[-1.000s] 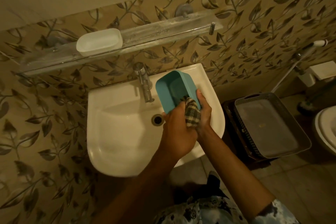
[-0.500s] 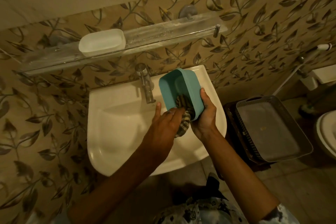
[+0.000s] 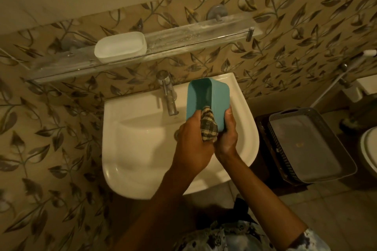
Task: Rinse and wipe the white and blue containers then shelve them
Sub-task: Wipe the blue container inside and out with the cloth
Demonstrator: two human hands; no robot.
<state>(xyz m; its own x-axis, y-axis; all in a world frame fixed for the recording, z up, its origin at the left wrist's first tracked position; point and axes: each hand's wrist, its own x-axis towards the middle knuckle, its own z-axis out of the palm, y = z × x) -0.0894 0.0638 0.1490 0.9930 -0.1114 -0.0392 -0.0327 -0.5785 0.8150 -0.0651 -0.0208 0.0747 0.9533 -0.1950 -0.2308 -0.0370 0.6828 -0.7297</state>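
The blue container (image 3: 218, 98) is held in the air over the right half of the sink (image 3: 138, 149), tipped on its side with its open mouth facing left. A checked cloth (image 3: 208, 126) is stuffed into its near end.

The right hand (image 3: 227, 136) grasps the container from the near right, with the thumb lying up its outer wall and the fingers curled under and behind it. The left hand (image 3: 191, 144) comes in from the left, crossing the basin, and clutches the cloth, pressing it against the container's inner wall. Its knuckles face up and its fingertips are hidden in the fabric. Both forearms reach up from the bottom of the view and meet at the container.

The tap (image 3: 168, 93) stands just left of the container, apart from it. Above, on the glass shelf (image 3: 193, 36) fixed to the leaf-patterned wall, the white container (image 3: 120, 47) sits upright towards the left end. A grey basket (image 3: 312, 144) rests on the floor right of the sink, well apart from the hands.
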